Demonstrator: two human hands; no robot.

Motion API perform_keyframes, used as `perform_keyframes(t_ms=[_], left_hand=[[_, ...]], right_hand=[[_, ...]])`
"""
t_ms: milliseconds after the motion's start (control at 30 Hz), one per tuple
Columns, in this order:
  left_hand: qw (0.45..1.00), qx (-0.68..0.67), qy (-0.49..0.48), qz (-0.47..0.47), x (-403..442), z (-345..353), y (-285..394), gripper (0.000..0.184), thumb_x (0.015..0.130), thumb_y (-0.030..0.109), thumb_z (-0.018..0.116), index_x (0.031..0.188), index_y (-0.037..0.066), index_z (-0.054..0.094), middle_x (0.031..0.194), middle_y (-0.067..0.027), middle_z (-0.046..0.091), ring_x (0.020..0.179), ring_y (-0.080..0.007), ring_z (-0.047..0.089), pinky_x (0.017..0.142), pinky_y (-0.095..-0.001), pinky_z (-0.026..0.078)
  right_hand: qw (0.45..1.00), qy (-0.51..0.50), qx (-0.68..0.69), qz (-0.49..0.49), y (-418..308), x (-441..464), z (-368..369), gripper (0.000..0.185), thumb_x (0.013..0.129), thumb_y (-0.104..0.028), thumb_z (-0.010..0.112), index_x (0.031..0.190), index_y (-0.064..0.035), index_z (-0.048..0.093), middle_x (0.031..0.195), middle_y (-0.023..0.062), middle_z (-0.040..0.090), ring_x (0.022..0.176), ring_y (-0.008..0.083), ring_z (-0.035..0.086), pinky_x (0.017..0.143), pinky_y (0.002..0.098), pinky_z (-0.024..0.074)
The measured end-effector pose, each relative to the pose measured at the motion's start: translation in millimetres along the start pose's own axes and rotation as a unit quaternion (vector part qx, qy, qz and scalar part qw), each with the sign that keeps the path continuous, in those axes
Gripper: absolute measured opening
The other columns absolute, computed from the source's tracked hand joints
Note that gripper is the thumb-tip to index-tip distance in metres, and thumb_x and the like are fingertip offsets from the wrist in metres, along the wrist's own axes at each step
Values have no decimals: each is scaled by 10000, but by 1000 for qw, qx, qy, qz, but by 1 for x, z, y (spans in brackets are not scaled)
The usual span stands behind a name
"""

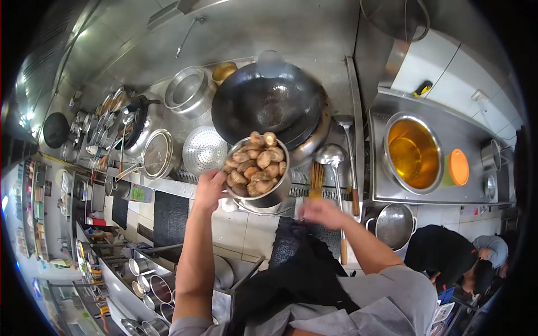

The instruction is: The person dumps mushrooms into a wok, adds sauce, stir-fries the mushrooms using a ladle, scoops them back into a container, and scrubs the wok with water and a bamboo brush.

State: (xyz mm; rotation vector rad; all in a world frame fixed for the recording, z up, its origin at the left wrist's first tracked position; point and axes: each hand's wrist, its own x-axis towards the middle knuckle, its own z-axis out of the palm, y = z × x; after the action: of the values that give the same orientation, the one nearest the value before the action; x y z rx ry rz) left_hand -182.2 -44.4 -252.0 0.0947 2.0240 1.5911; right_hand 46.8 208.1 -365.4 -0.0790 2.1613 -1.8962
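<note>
My left hand [210, 191] grips the left rim of a metal pot [268, 196] heaped with brown, lumpy pieces that look like mushrooms [255, 164]. Directly behind the pot sits a large black wok [273, 103], its inside dark and shiny. To the right of the pot, my right hand [320, 213] is closed near a white cloth; whatever it holds is too small to make out. A bamboo brush [317, 180] and a steel ladle [332, 155] lie just beyond my right hand.
A perforated strainer [204, 150] and metal bowls [188, 89] stand left of the wok. At the right, a steel basin [413, 153] holds amber liquid beside an orange-lidded container [458, 167]. Other people [443, 252] are at the lower right.
</note>
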Motion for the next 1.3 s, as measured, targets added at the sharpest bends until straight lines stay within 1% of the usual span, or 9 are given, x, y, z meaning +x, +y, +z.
perform_keyframes(t_ms=[167, 333, 533, 733, 800, 967, 1100, 1167, 1300], left_hand=[[993, -66, -40, -88, 49, 42, 12, 309, 894, 228, 452, 1002, -43, 554, 888, -178, 633, 716, -298, 669, 632, -430, 585], [997, -63, -22, -28, 68, 84, -7, 576, 958, 577, 389, 1251, 81, 394, 1208, -181, 560, 1055, -315, 580, 853, -510, 467], [984, -35, 70, 162, 111, 124, -32, 439, 1000, 322, 494, 1335, 80, 345, 1108, -122, 590, 978, -197, 558, 837, -330, 454], [976, 69, 174, 107, 123, 137, -11, 550, 986, 361, 418, 1433, 54, 331, 1213, -312, 572, 1134, -483, 541, 965, -493, 427], [989, 32, 138, 32, 134, 141, -20, 555, 988, 343, 411, 1437, 27, 332, 1196, -312, 580, 1126, -477, 547, 963, -496, 429], [987, 31, 140, 75, 110, 127, 7, 587, 985, 348, 428, 1448, 3, 322, 1194, -276, 590, 1111, -363, 584, 816, -425, 491], [981, 55, 149, 113, 121, 127, 5, 633, 985, 382, 434, 1466, 1, 284, 1187, -229, 603, 756, -280, 673, 651, -368, 550], [999, -17, 45, -12, 99, 124, 23, 663, 983, 414, 437, 1477, 7, 267, 1038, -224, 654, 635, -260, 650, 642, -364, 531], [986, 49, 107, 115, 113, 127, -5, 733, 965, 489, 451, 1484, 12, 248, 1180, -252, 593, 775, -276, 661, 677, -360, 555]], right_hand=[[944, 164, 59, -281, -7, 109, -88, 345, 956, -232, 584, 1240, -83, 455, 1259, 63, 513, 1195, 152, 459, 995, 324, 391], [921, 297, 247, 56, -38, 162, -122, 523, 946, -532, 521, 1276, -131, 463, 1227, 48, 522, 1124, 191, 479, 947, 385, 401], [948, 230, 144, 168, -103, 167, -130, 766, 893, -682, 461, 1477, -223, 275, 1490, 107, 361, 1302, 372, 404, 984, 632, 324], [907, 379, -174, -62, -91, 197, -128, 565, 938, -422, 569, 1408, -148, 415, 1300, 192, 568, 1144, 348, 576, 972, 406, 433], [933, 315, -86, 150, -108, 198, -132, 544, 940, -406, 565, 1392, -133, 433, 1278, 213, 577, 1140, 335, 583, 920, 385, 463], [928, 315, -104, 171, -111, 200, -135, 544, 932, -396, 571, 1400, -164, 420, 1217, 234, 606, 1106, 374, 601, 909, 424, 470], [886, 385, -257, -36, -127, 187, -124, 543, 940, -406, 549, 1407, -168, 403, 1202, 230, 616, 1105, 379, 604, 930, 424, 458], [920, 334, -173, 104, -119, 187, -132, 536, 941, -395, 550, 1405, -168, 409, 1249, 237, 587, 1155, 380, 575, 950, 428, 448], [901, 365, -236, 7, -117, 176, -132, 560, 946, -404, 541, 1423, -152, 392, 1279, 223, 573, 1181, 370, 557, 987, 410, 424]])
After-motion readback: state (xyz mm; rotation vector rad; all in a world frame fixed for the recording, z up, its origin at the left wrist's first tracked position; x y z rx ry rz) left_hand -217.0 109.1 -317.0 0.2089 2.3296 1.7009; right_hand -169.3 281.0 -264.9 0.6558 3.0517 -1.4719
